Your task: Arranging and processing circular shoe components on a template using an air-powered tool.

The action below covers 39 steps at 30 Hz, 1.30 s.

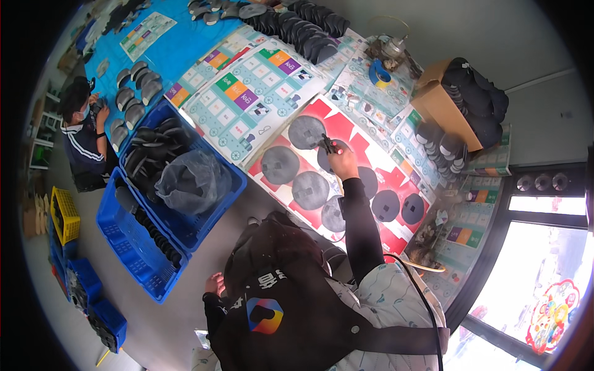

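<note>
My right hand is closed around a small black tool whose exact kind I cannot make out. Its end is over a dark round disc, partly covered by the hand. Around it, several more grey and black discs lie flat on a red and white printed sheet, among them a pale grey disc and a darker disc. A small square mark shows at the middle of some discs. My left hand hangs low beside my apron, away from the table, fingers loosely apart and holding nothing visible.
Blue crates with dark curved pieces and a clear plastic bag stand left of the table. A cardboard box of black pieces, a blue and yellow tape roll and stacked dark pieces lie farther back. Another person works at left.
</note>
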Tool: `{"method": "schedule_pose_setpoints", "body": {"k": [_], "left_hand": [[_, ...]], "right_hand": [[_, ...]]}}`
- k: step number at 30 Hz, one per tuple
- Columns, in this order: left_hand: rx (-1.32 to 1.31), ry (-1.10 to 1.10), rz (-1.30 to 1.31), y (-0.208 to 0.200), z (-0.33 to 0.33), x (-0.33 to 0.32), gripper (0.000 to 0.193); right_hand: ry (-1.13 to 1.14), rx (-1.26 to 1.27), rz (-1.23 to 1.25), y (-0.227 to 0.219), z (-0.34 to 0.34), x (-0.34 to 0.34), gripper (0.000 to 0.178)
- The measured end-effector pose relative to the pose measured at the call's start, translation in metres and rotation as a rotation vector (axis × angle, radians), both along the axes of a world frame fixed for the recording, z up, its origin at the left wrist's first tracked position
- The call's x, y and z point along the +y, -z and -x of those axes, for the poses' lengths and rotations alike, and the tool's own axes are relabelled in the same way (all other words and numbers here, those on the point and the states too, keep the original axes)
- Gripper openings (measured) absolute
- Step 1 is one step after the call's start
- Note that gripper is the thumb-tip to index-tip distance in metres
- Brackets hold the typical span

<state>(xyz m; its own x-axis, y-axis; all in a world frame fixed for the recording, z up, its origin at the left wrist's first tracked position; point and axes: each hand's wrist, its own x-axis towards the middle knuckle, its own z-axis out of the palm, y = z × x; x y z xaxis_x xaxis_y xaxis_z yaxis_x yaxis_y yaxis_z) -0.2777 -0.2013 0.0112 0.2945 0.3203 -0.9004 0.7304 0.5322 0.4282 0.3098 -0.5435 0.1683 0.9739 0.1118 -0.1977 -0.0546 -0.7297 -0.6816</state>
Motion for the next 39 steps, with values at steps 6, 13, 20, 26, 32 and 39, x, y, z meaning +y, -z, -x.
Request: {"method": "schedule_pose_setpoints", "body": {"k": [6, 13, 20, 26, 32, 39], "left_hand": [[-0.065, 0.047, -0.011, 0.006, 0.006, 0.003, 0.034], [-0.096, -0.103, 0.116, 0.015, 0.015, 0.005, 0.035], [-0.082, 0.192, -0.039, 0.014, 0.01, 0.009, 0.037], [0.012, 0.202, -0.04, -0.001, 0.0, 0.01, 0.042], [0.031, -0.034, 0.055, -0.002, -0.005, 0.002, 0.041], [-0.146, 0.056, 0.012, 0.021, 0.032, 0.004, 0.04]], "right_hand": [[-0.065, -0.016, -0.012, 0.004, 0.002, -0.008, 0.029], [-0.136, 0.026, 0.064, 0.013, -0.001, -0.016, 0.03], [-0.096, 0.025, 0.052, 0.034, -0.003, -0.018, 0.032], [0.079, -0.07, -0.059, 0.018, 0.001, 0.009, 0.029], [0.205, -0.031, -0.064, 0.014, -0.005, 0.009, 0.03], [0.083, -0.086, -0.087, 0.009, -0.006, 0.019, 0.03]]}}
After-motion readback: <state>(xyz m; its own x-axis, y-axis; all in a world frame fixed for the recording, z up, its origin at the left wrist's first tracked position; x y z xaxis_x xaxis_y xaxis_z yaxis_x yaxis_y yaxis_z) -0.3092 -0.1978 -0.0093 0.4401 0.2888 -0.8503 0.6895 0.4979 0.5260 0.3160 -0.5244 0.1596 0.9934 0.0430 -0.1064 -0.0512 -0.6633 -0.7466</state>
